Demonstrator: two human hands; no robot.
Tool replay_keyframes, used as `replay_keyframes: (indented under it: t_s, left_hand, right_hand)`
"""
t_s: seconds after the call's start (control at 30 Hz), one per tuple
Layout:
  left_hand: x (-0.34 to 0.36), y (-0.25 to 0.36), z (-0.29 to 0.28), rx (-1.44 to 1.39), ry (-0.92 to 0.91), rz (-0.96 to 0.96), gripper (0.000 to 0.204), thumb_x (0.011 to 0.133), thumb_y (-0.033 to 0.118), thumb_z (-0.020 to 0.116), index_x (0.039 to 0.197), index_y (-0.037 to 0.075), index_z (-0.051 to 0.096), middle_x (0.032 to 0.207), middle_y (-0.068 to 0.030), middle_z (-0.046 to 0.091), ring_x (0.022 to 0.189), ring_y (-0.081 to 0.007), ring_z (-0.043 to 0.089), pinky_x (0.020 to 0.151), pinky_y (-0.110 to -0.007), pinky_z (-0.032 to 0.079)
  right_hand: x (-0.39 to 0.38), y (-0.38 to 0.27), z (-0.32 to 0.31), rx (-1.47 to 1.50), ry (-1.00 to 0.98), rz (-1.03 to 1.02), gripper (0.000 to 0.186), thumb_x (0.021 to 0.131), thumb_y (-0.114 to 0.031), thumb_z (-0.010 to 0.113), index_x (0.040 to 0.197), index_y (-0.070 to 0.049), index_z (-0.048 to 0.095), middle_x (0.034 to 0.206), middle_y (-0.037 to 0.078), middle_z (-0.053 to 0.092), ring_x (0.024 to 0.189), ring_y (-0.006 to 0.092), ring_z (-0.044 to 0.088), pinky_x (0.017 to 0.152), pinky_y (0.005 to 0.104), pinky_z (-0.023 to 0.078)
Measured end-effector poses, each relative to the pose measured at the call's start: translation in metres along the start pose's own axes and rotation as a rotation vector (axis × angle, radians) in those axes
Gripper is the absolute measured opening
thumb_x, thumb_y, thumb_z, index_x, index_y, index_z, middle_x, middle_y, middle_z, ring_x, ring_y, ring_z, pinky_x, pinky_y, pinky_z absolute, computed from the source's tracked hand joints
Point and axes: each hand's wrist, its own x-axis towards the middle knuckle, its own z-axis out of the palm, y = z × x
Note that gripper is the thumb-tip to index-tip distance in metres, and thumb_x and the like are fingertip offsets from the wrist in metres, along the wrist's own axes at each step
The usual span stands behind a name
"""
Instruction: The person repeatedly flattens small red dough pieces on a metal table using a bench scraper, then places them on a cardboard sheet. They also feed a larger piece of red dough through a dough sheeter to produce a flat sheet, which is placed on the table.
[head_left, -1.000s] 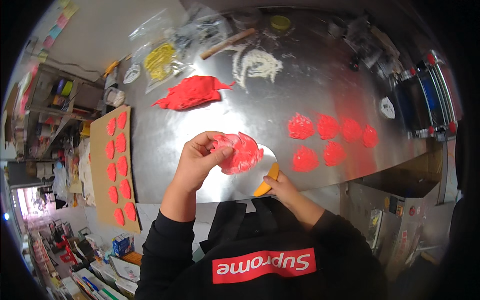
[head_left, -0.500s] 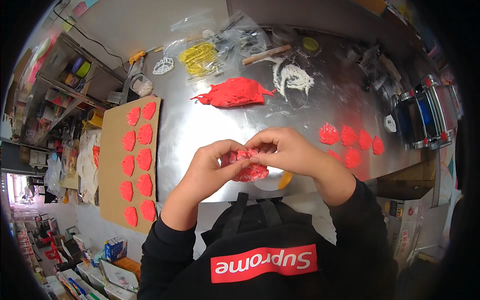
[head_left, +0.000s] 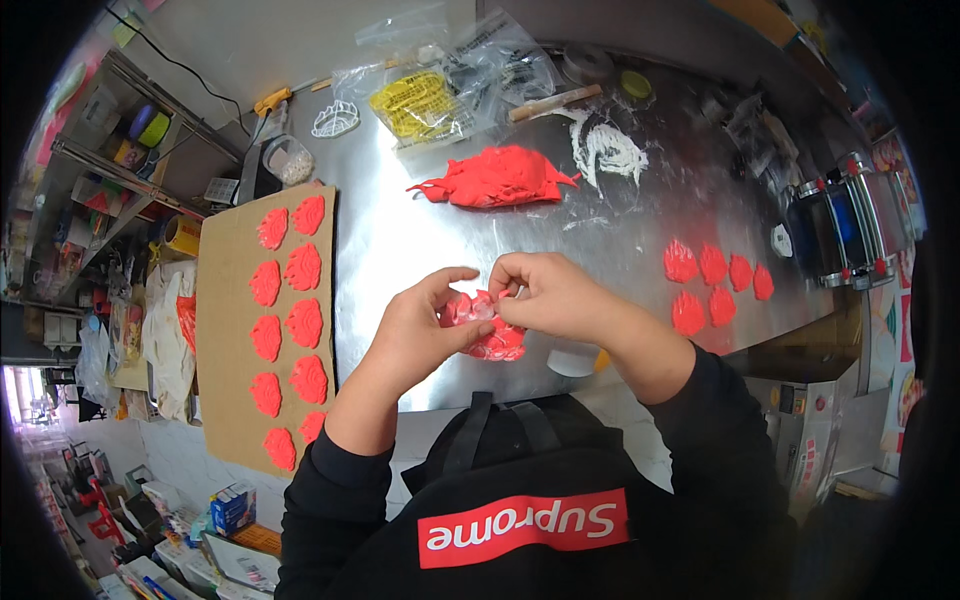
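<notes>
Gripping a red clay piece (head_left: 503, 346) over the near side of the desk (head_left: 600, 240), in the left hand (head_left: 418, 322) for apparent steadiness and by the far edge in the pinching right hand (head_left: 548, 295), beside red shapes (head_left: 305, 322) spaced on cardboard (head_left: 232, 310) at left, likely against sticking.
</notes>
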Motion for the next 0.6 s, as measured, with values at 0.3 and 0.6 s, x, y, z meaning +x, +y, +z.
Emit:
replay_keyframes:
  t_s: [0.3, 0.6]
  left_hand:
    - [0.007, 0.007, 0.032, 0.432, 0.131, 0.039, 0.046, 0.074, 0.007, 0.075, 0.116, 0.007, 0.055, 0.072, -0.0073, 0.061, 0.061, -0.0119, 0.06, 0.059, -0.026, 0.05]
    - [0.029, -0.016, 0.049, -0.136, 0.289, -0.225, 0.036, 0.079, 0.002, 0.073, 0.11, -0.002, 0.056, 0.084, -0.0051, 0.063, 0.07, -0.0103, 0.063, 0.056, -0.022, 0.052]
  right_hand:
    - [0.027, 0.045, -0.021, 0.379, -0.117, 0.091, 0.012, 0.076, -0.008, 0.06, 0.087, -0.002, 0.057, 0.067, 0.004, 0.06, 0.06, 0.0091, 0.056, 0.055, 0.0234, 0.045]
    - [0.059, 0.074, -0.028, 0.827, -0.026, 0.038, 0.016, 0.088, -0.012, 0.062, 0.101, -0.003, 0.057, 0.089, 0.007, 0.067, 0.08, 0.0106, 0.063, 0.071, 0.0232, 0.049]
